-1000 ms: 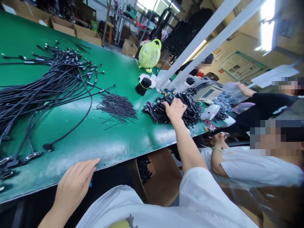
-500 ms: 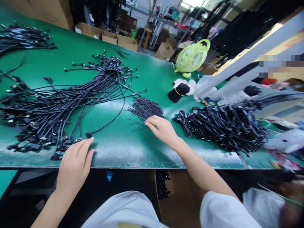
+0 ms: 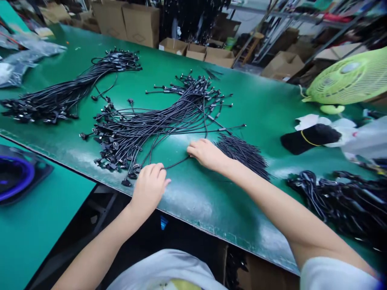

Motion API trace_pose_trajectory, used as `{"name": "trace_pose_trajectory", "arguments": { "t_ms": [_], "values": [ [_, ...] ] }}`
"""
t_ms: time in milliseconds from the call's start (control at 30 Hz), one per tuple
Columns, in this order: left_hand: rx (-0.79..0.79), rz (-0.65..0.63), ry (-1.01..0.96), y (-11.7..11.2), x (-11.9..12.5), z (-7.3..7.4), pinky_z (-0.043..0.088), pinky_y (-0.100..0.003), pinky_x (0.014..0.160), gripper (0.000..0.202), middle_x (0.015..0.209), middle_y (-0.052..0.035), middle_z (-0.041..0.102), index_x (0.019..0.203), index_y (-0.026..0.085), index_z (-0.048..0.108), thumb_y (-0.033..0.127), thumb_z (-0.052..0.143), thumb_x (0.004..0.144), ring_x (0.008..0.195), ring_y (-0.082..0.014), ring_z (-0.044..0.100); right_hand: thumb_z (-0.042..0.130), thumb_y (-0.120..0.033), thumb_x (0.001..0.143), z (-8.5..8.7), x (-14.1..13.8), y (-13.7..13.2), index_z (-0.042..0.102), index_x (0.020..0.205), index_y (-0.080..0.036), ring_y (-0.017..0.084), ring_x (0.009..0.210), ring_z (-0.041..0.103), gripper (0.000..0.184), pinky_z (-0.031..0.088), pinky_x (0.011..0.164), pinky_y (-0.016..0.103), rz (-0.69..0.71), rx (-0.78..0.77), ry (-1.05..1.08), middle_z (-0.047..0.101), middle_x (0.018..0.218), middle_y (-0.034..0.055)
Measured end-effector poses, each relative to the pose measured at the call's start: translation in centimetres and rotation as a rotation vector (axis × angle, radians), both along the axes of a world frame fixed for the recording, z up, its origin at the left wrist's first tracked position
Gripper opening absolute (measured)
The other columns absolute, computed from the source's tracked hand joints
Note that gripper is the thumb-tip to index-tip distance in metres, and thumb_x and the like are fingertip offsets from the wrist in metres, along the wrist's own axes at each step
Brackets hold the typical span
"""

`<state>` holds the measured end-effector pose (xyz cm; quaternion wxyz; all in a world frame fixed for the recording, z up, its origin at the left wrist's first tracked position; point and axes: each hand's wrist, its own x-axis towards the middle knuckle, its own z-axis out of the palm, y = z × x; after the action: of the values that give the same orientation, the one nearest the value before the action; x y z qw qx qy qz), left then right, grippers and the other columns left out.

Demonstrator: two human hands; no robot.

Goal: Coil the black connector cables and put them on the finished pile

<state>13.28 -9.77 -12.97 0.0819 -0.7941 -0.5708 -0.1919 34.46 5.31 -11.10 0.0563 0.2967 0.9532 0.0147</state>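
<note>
Black cable bundle [image 3: 169,121] fans across the green counter [image 3: 256,88], just ahead of both grips. Your left hand [image 3: 148,189] and right hand [image 3: 208,155] curl low on either side of one loose cable [image 3: 178,162]; you can't tell whether either grip pinches it. Risk: tugging could snag neighbouring connectors [image 3: 115,155], tangling the bundle or dragging the thin black wires [image 3: 242,155] beside your right grip.

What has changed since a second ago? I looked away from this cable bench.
The right hand moved left off the tangled cable pile onto a cable beside the thin wires; the left hand came up to the bundle's connectors. The piles stayed put.
</note>
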Motion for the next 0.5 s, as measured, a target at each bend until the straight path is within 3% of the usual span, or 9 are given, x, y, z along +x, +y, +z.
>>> {"name": "trace_pose_trajectory", "arguments": {
  "t_ms": [100, 200, 267, 333, 433, 500],
  "values": [
    [-0.126, -0.006, 0.066, 1.8, 1.1, -0.1, 0.046, -0.037, 0.077, 0.030, 0.100, -0.0133, 0.066, 0.117, 0.009, 0.057, 0.022, 0.060, 0.090, 0.090, -0.0265, 0.060, 0.034, -0.012, 0.097, 0.8, -0.2, -0.4, 0.059, 0.099, -0.014, 0.019, 0.082, 0.056, 0.026, 0.035, 0.095, 0.038, 0.066, 0.022, 0.062, 0.064, 0.089, 0.0083],
    [-0.261, -0.021, 0.123, 2.8, 1.4, -0.3, 0.044, -0.037, 0.072, 0.014, 0.090, -0.0110, 0.064, 0.100, 0.013, 0.060, 0.014, 0.049, 0.092, 0.084, -0.0262, 0.059, 0.045, -0.033, 0.098, 1.8, -1.2, -1.6, 0.057, 0.109, -0.013, 0.020, 0.087, 0.057, 0.025, 0.039, 0.087, 0.034, 0.104, -0.037, 0.168, 0.065, 0.099, 0.0106],
    [-0.326, -0.053, 0.027, 2.8, 0.9, 0.0, 0.043, -0.037, 0.072, 0.016, 0.090, -0.0104, 0.063, 0.092, 0.015, 0.059, 0.014, 0.044, 0.094, 0.085, -0.0257, 0.058, 0.056, -0.045, 0.093, 1.9, -2.0, -2.4, 0.055, 0.118, -0.014, 0.021, 0.095, 0.058, 0.040, 0.041, 0.085, 0.033, 0.174, -0.083, 0.190, 0.064, 0.109, 0.0118],
    [-0.408, -0.092, -0.196, 2.2, -0.1, 0.8, 0.043, -0.035, 0.075, 0.016, 0.091, -0.0074, 0.062, 0.092, 0.017, 0.056, 0.019, 0.041, 0.096, 0.085, -0.0230, 0.057, 0.064, -0.043, 0.088, 2.1, -2.3, -2.1, 0.059, 0.115, -0.018, 0.018, 0.096, 0.059, 0.038, 0.039, 0.090, 0.031, 0.197, -0.070, 0.138, 0.066, 0.106, 0.0072],
    [-0.627, -0.129, -0.578, 0.9, -1.9, 2.7, 0.042, -0.030, 0.072, 0.016, 0.084, -0.0005, 0.058, 0.091, 0.020, 0.053, 0.027, 0.040, 0.097, 0.077, -0.0168, 0.055, 0.057, -0.026, 0.092, 3.7, -1.0, 1.1, 0.066, 0.092, -0.017, 0.014, 0.086, 0.058, 0.013, 0.036, 0.091, 0.029, -0.012, 0.094, 0.083, 0.068, 0.088, 0.0035],
    [-0.793, -0.137, -0.780, -0.2, -3.1, 4.0, 0.039, -0.027, 0.065, 0.017, 0.077, 0.0025, 0.053, 0.088, 0.021, 0.052, 0.033, 0.043, 0.095, 0.069, -0.0139, 0.050, 0.037, -0.018, 0.098, 6.3, 1.0, 4.4, 0.067, 0.089, -0.012, 0.015, 0.085, 0.056, 0.032, 0.036, 0.084, 0.030, -0.218, 0.230, 0.136, 0.067, 0.088, 0.0090]
  ]
}}
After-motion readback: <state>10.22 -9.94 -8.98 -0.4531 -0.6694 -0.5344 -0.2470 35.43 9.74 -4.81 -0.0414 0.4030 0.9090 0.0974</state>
